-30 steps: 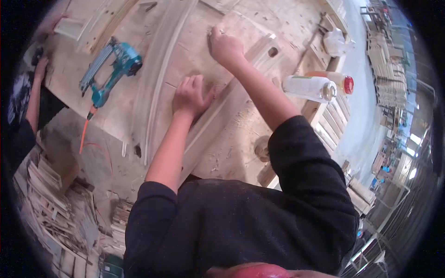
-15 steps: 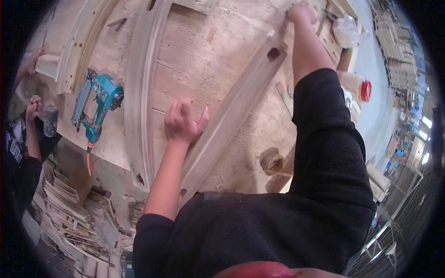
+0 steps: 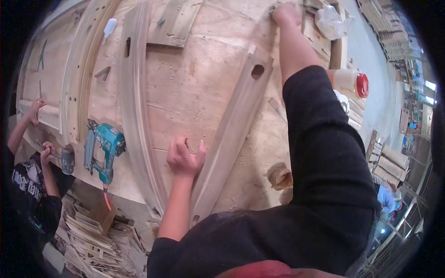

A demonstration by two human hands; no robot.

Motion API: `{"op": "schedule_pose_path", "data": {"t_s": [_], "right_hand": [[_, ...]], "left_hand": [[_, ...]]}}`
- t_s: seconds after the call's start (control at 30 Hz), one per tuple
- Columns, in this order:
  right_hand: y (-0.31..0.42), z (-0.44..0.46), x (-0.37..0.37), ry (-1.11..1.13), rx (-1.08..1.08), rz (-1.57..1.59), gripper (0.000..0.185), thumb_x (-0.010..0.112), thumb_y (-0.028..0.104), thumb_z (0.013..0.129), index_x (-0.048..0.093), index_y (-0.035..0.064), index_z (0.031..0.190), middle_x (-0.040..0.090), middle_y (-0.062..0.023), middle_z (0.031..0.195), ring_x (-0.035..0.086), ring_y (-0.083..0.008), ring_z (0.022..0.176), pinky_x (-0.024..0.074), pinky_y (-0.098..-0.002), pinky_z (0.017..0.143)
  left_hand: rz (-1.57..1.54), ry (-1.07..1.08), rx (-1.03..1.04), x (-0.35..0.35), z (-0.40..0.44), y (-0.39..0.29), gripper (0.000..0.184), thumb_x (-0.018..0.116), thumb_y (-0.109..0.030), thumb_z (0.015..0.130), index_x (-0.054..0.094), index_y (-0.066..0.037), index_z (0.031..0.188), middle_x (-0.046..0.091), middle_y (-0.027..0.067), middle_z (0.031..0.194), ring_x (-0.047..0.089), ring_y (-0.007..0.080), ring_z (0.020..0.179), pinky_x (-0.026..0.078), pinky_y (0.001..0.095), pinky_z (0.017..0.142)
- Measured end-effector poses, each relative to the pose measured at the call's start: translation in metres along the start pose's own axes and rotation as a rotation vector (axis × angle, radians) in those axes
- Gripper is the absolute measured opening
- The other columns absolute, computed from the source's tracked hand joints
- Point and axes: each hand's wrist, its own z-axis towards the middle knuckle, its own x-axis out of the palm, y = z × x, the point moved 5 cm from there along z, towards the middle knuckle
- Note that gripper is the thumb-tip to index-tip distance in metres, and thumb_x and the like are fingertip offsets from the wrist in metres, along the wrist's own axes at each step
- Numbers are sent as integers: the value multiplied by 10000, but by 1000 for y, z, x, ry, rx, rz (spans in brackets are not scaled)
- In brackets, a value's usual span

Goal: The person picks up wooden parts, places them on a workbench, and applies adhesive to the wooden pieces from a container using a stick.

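L hand [image 3: 185, 160] half-open w/ thumb up, gripping nothing, just beside the wooden rail [image 3: 230, 129] on the table [image 3: 199, 83]. R hand [image 3: 288, 15] now past the rail's far end, near plastic bag [image 3: 331, 24], can't tell grip; R forearm [image 3: 298, 51] no longer crosses the rail.

I can read no words; the pale lettering on a co-worker's black shirt [image 3: 28, 183], left of the nail gun [image 3: 107, 146], is blurred.

Diffuse light casts soft shadows on the tabletop [image 3: 199, 92]; edges curve into black.
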Motion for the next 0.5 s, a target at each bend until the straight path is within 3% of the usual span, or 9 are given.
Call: {"op": "schedule_pose_path", "data": {"t_s": [0.03, 0.07, 0.13, 0.2, 0.27, 0.33, 0.4, 0.43, 0.5], "right_hand": [[-7, 19, 4, 237, 9, -137, 359, 560, 266, 928, 659, 15, 1164, 695, -198, 1132, 688, -342, 1047, 541, -442, 880], [-9, 38, 5, 467, 8, -268, 502, 615, 258, 869, 602, 21, 1311, 673, -166, 1255, 663, -336, 1140, 534, -437, 921], [6, 29, -17, 265, -138, -263, 375, 644, 275, 863, 714, 72, 1171, 668, -143, 1273, 656, -325, 1157, 547, -441, 906], [9, 22, -22, 226, -3, -247, 397, 647, 301, 866, 707, 100, 1204, 662, -123, 1290, 639, -318, 1187, 548, -459, 912], [-1, 23, -1, 449, -128, -343, 424, 655, 332, 865, 699, 112, 1224, 657, -120, 1298, 619, -311, 1216, 546, -462, 916], [5, -3, -3, 335, -163, -434, 556, 773, 356, 790, 666, 95, 1269, 639, -73, 1337, 633, -275, 1202, 565, -447, 873], [13, -51, -29, 534, -169, -439, 643, 818, 388, 741, 647, 125, 1302, 614, -72, 1372, 636, -268, 1194, 555, -459, 892], [19, -66, -36, 669, -471, -480, 441, 707, 267, 800, 699, 104, 1210, 666, -124, 1272, 626, -270, 1199, 541, -434, 917], [41, -101, -68, 552, -331, -142, 497, 632, 291, 871, 562, 54, 1302, 647, -185, 1276, 631, -335, 1173, 522, -468, 934]], "left_hand": [[-6, -20, -10, 0, -1, 1, 443, 750, -322, 782, 506, -84, 1065, 570, 114, 820, 578, 333, 704, 467, 453, 598], [-22, 12, -10, 0, -2, 3, 444, 747, -327, 783, 507, -85, 1068, 577, 120, 833, 583, 337, 712, 472, 457, 602], [-47, 31, -20, 1, 0, 5, 447, 740, -337, 785, 509, -87, 1074, 591, 130, 861, 593, 344, 727, 482, 464, 611], [-55, 43, -48, -3, 0, 4, 434, 706, -364, 801, 519, -86, 1078, 599, 138, 885, 602, 347, 794, 496, 473, 661], [-70, 60, -34, -4, 3, 3, 425, 682, -378, 815, 528, -86, 1083, 609, 144, 904, 605, 352, 830, 501, 477, 693], [-86, 47, -46, -6, 5, 1, 426, 663, -390, 824, 532, -85, 1092, 617, 152, 919, 604, 355, 852, 502, 484, 713], [-80, 61, -51, -7, 1, 0, 435, 649, -402, 833, 535, -84, 1106, 625, 164, 935, 606, 366, 869, 503, 494, 732], [-71, 70, -57, -5, -1, 3, 442, 644, -409, 837, 536, -84, 1116, 629, 172, 943, 609, 374, 875, 504, 501, 742], [-57, 66, -64, -1, -1, 3, 455, 637, -424, 847, 536, -84, 1132, 636, 184, 956, 619, 389, 889, 508, 512, 760]]}}
